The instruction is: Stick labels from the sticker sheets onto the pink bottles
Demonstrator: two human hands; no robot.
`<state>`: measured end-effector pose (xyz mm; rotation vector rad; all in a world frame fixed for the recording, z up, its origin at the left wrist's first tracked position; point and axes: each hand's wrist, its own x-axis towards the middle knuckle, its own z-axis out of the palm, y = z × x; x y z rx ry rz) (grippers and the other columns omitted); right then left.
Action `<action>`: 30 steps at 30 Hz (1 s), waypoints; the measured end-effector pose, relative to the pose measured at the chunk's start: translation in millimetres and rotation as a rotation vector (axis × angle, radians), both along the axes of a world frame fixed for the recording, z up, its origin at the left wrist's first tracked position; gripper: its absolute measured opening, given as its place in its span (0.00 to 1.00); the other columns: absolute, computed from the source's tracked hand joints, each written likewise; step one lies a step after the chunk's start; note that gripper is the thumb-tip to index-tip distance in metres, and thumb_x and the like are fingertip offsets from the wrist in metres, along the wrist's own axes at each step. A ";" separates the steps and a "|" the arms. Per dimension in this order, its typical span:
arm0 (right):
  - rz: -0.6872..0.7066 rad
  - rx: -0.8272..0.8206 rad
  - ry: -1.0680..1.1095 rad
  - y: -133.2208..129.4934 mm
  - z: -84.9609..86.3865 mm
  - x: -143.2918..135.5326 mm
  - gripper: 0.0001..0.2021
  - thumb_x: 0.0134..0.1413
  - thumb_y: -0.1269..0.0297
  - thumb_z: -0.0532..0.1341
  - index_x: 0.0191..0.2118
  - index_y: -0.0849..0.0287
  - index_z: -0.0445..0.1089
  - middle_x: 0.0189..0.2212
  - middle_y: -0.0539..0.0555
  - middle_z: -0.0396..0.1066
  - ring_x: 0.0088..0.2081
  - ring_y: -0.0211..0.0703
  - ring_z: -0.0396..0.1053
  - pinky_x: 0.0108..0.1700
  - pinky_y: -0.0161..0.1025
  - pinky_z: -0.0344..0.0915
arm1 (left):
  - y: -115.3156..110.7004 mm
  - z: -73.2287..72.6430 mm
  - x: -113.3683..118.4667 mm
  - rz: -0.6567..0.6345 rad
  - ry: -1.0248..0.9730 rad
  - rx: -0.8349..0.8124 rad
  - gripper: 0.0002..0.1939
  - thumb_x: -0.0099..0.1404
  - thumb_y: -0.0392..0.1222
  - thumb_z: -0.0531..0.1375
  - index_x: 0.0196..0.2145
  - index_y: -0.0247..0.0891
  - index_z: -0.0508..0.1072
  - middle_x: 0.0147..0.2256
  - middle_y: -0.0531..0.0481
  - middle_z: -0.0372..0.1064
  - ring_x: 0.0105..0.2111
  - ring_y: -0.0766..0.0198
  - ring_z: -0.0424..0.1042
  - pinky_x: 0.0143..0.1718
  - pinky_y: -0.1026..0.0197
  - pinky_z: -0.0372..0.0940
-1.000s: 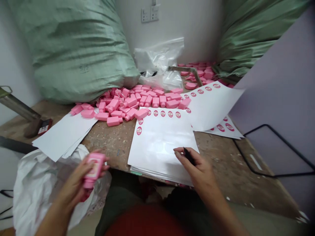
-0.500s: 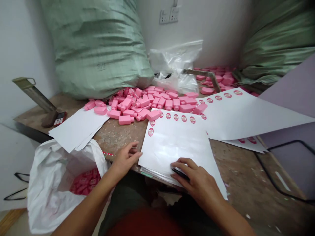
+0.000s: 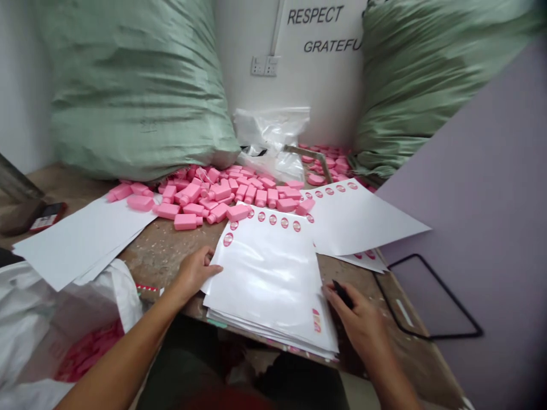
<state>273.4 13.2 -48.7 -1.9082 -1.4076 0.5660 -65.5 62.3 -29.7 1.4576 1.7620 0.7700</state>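
Note:
A stack of white sticker sheets [image 3: 269, 267] lies at the table's front edge, with red oval labels along its top and upper left edge and a label at its lower right corner. My left hand [image 3: 199, 270] has its thumb on the stack's left edge, the fingers curled at the sheet's side. At the right edge of the stack, my right hand [image 3: 354, 307] is closed around a small black object [image 3: 343, 294]. Many pink bottles [image 3: 187, 221] are heaped behind the stack, one touching its top left corner.
Another labelled sheet [image 3: 354, 222] lies behind on the right, near a black wire frame [image 3: 431, 337]. White sheets [image 3: 85, 239] lie on the left above an open white bag [image 3: 128, 296] of pink items. Large green sacks [image 3: 141, 91] stand behind.
The view has swung to the right. My right hand has moved off the sheet's front part to its right edge, uncovering the lower right label. My left hand now touches the left edge.

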 end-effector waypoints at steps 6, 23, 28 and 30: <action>0.029 -0.033 0.165 5.3 -0.4 -4.7 0.21 0.45 0.46 0.62 0.37 0.58 0.77 0.35 0.57 0.79 0.40 0.57 0.74 0.43 0.48 0.67 | -3.0 8.8 3.5 0.115 -0.176 0.007 0.10 0.50 0.48 0.61 0.26 0.40 0.67 0.23 0.55 0.64 0.25 0.64 0.62 0.26 0.64 0.52; 0.249 -0.167 0.555 51.2 80.9 -31.6 0.20 0.38 0.60 0.67 0.41 0.61 0.74 0.25 0.48 0.72 0.26 0.41 0.68 0.30 0.38 0.64 | -31.5 19.0 21.7 0.135 -0.827 -0.294 0.31 0.49 0.47 0.70 0.48 0.36 0.64 0.25 0.54 0.73 0.23 0.66 0.71 0.24 0.67 0.64; 0.482 -0.061 -0.209 85.7 136.1 -8.1 0.15 0.45 0.67 0.61 0.42 0.53 0.76 0.34 0.48 0.76 0.32 0.40 0.70 0.34 0.34 0.64 | -27.7 22.1 20.9 0.168 -0.763 -0.336 0.29 0.55 0.47 0.67 0.51 0.34 0.64 0.31 0.47 0.74 0.27 0.64 0.73 0.29 0.64 0.69; 0.346 -0.042 -0.326 102.5 156.0 22.6 0.13 0.43 0.70 0.61 0.38 0.56 0.76 0.29 0.50 0.75 0.29 0.41 0.70 0.31 0.34 0.63 | -27.5 20.7 19.8 0.158 -0.738 -0.336 0.31 0.53 0.48 0.68 0.51 0.33 0.65 0.33 0.45 0.74 0.28 0.65 0.73 0.30 0.64 0.70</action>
